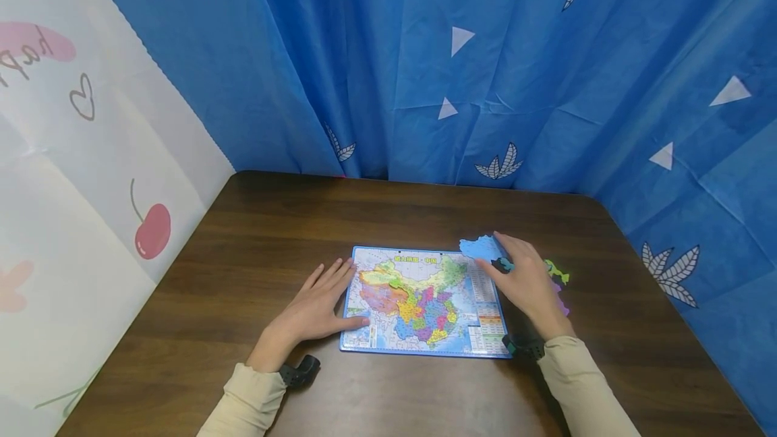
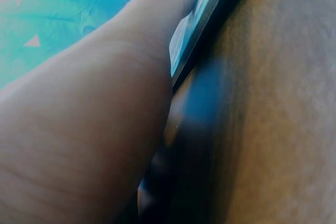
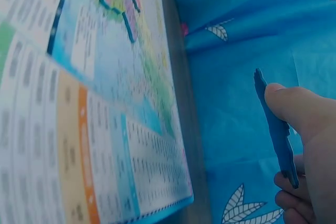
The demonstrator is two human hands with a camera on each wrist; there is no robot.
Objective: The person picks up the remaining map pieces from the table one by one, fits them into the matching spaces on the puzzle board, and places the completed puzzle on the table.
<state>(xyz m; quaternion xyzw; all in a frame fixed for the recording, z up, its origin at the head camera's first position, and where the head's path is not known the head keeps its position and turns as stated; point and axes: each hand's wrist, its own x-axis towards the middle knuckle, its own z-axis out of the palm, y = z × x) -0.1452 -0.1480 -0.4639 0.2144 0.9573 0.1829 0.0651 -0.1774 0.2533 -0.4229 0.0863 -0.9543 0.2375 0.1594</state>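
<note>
A map puzzle board [image 1: 370, 255] with a blue rim lies flat on the table, printed with a many-coloured map and tables of text. My left hand [image 1: 318, 305] rests with spread fingers at its left edge, the thumb over the lower left corner. In the left wrist view the thumb [image 2: 163, 3] reaches to the board's edge. Above the board's upper right corner, my right hand [image 1: 527, 282] pinches a light blue puzzle piece [image 1: 479, 248] between thumb and fingers. The right wrist view shows this piece [image 3: 275, 129] edge-on, thumb on one face.
Right of the board, partly behind the right hand, lie a green puzzle piece [image 1: 557, 272] and a purple one [image 1: 563, 299]. A dark teal piece [image 1: 504, 264] shows beneath the right hand. Blue curtains [image 1: 425, 86] hang behind the brown wooden table [image 1: 291, 221]; a white printed cloth [image 1: 91, 174] hangs at left.
</note>
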